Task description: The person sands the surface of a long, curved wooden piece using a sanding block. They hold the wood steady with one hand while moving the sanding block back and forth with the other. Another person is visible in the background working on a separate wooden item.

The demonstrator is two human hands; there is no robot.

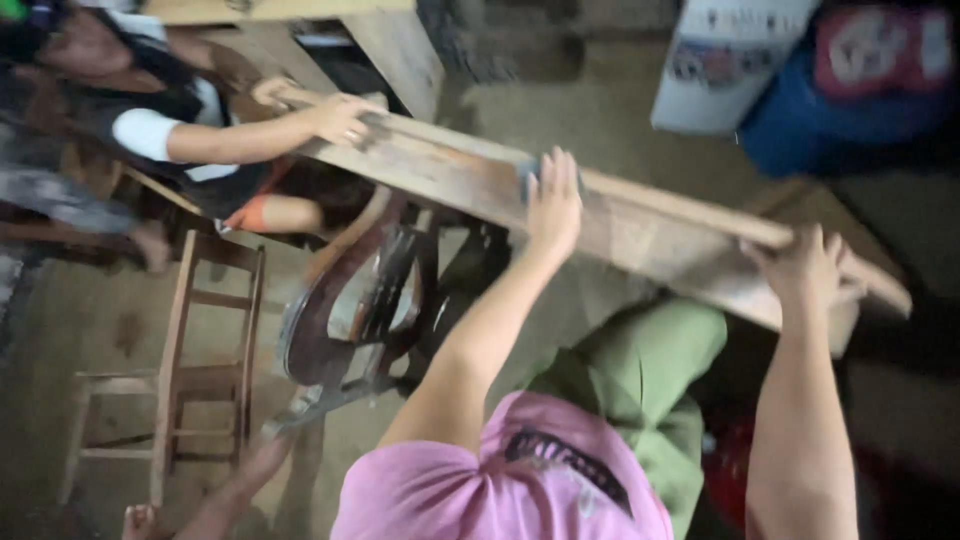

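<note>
A long, worn wooden plank (650, 235) lies slanted across the middle of the view. My left hand (555, 205) presses a small grey-blue pad (528, 175) flat on the plank's top face near its middle. My right hand (805, 268) grips the plank's near edge close to its right end. At the far left end, another person's hand (340, 118) holds the plank down, and that person sits beyond it. My pink sleeve (480, 480) fills the lower middle.
Under the plank stands a dark round metal wheel frame (345, 320). A wooden chair (185, 390) is at the lower left, green cloth (640, 370) beneath the plank, a white sack (725, 55) and a blue barrel (850, 110) at the top right, and a wooden table (390, 40) behind.
</note>
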